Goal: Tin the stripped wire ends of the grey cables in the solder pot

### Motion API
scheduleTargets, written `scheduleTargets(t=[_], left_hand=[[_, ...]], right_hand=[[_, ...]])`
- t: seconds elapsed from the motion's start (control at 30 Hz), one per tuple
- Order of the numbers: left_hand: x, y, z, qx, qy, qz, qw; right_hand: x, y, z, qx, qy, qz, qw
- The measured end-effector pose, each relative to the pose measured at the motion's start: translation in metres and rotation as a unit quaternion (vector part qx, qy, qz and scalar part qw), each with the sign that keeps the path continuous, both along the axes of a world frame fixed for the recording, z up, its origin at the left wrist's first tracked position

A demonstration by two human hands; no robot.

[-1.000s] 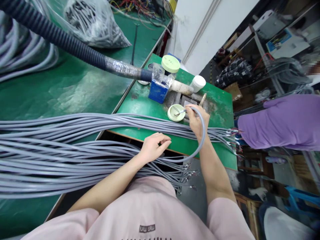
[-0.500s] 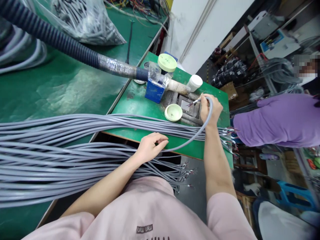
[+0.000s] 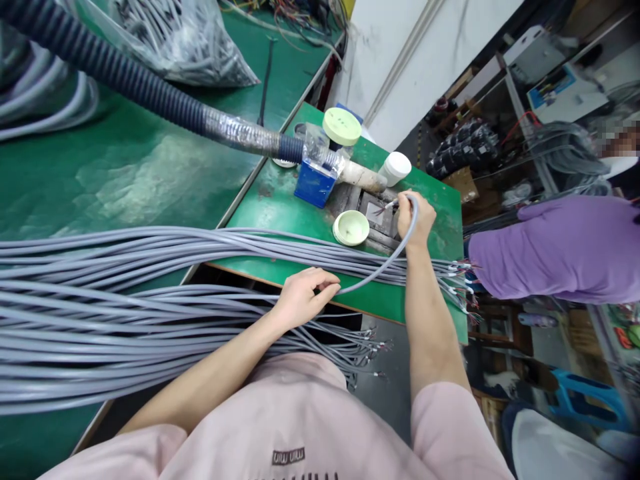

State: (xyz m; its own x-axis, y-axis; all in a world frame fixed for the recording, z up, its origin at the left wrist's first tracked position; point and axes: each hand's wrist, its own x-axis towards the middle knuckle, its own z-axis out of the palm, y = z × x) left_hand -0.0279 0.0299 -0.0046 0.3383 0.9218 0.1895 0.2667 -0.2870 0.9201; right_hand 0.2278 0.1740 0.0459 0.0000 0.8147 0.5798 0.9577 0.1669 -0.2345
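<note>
My right hand [image 3: 417, 217] pinches one grey cable [image 3: 387, 265] close to its end, where thin bare wires [image 3: 381, 209] stick out to the left. Below those wire tips lies a dark metal block with a pale square plate [image 3: 375, 215]. The same cable curves down to my left hand [image 3: 309, 293], whose thumb and fingers are closed on it. A small pale-green round tub [image 3: 351, 228] stands left of my right hand. Behind the hand is a tilted white jar [image 3: 395, 169]. A bundle of grey cables [image 3: 280, 245] runs under my right forearm.
A corrugated hose [image 3: 165, 110] ends in a pale nozzle beside a blue box [image 3: 315, 183]. A pale-green lid [image 3: 343, 127] sits behind it. More cables [image 3: 150, 340] lie near my body. A person in purple [image 3: 555, 247] is at right.
My left hand has closed its thumb and fingers on the cable. My right hand, still holding the cable end, has shifted slightly left. The view has shifted a little.
</note>
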Motion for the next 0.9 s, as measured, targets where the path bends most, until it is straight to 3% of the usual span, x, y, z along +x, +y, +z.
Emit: scheduleTargets(t=[0.17,0.3,0.43,0.57,0.67,0.73,0.83,0.9], left_hand=[[0.0,0.0,0.002,0.008,0.003,0.002,1.0],[0.0,0.0,0.002,0.012,0.004,0.002,1.0],[0.0,0.0,0.001,0.018,0.009,0.001,1.0],[0.0,-0.001,0.001,0.008,-0.016,-0.011,1.0],[0.005,-0.007,0.004,-0.073,-0.115,-0.037,0.99],[0.01,-0.013,0.008,-0.156,-0.202,-0.067,0.965],[0.018,-0.023,0.016,-0.245,-0.279,-0.108,0.922],[0.022,-0.029,0.021,-0.266,-0.29,-0.111,0.912]], right_hand=[[0.002,0.004,-0.007,-0.015,-0.006,-0.009,1.0],[0.001,-0.009,0.004,0.018,0.025,0.008,0.999],[-0.014,-0.057,0.03,0.058,0.05,0.028,0.997],[-0.042,-0.124,0.044,0.085,0.12,0.108,0.983],[-0.059,-0.166,0.033,0.101,0.134,0.19,0.967],[-0.065,-0.189,0.019,0.089,0.116,0.23,0.962],[-0.069,-0.217,-0.001,0.057,0.088,0.252,0.962],[-0.07,-0.234,-0.011,0.046,0.083,0.253,0.963]])
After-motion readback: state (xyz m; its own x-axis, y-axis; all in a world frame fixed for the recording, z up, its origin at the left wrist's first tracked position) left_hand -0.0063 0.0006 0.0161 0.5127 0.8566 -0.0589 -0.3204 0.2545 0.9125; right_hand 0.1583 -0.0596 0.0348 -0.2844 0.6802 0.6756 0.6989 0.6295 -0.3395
